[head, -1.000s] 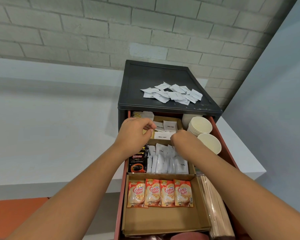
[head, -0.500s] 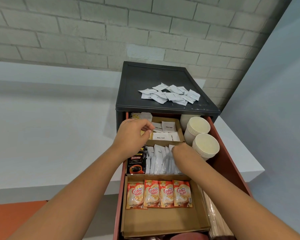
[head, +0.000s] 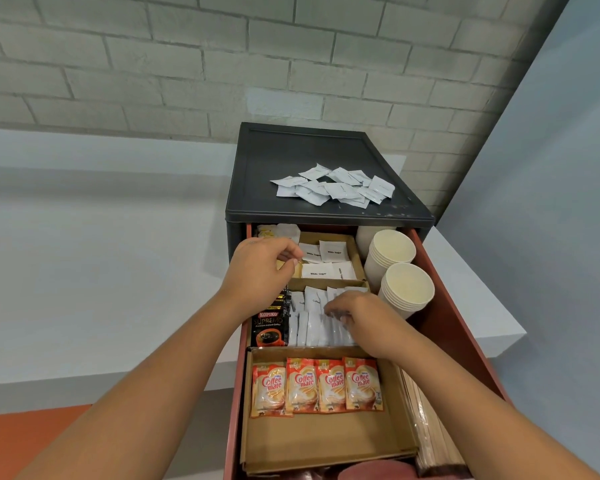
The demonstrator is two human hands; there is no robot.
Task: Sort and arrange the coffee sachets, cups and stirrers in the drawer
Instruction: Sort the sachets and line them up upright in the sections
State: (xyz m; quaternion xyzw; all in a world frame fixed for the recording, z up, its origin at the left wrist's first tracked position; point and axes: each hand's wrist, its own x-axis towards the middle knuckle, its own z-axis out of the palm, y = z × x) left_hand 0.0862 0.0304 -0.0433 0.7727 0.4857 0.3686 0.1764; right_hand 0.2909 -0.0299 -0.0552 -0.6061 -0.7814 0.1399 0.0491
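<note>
View from above into an open red-brown drawer (head: 444, 306), pulled out of a dark grey cabinet (head: 291, 150) that stands on a pale surface (head: 101, 271) against a white brick wall (head: 222, 64). At the back of the drawer, a small cardboard tray (head: 357, 252) holds flat white sugar sachets (head: 321, 263). The left hand (head: 260, 268) hovers over the left edge of that tray, fingers curled and thumb close to the forefinger; whether it is pinching anything cannot be told from this angle. In the middle of the drawer, a row of white coffee sachets (head: 310, 317) stands upright, with black Kopiko Supremo sachets (head: 269, 323) just beside them at the drawer's left wall. The right hand (head: 357, 317) rests on that row, its fingers (head: 333, 311) curled down and grasping the tops of several white coffee sachets; the fingertips are blurred. At the drawer's back right, two stacks of paper cups (head: 407, 289) stand upright, touching each other. Toward the front of the drawer, a larger cardboard tray (head: 326, 441) holds four orange Coffee mate sachets (head: 316, 386) lined up side by side. Along the drawer's right wall near the front lies a bundle of paper-wrapped stirrers (head: 426, 427). Above the drawer, on the cabinet's top, a loose heap of small white sachets (head: 333, 187) lies scattered.
</note>
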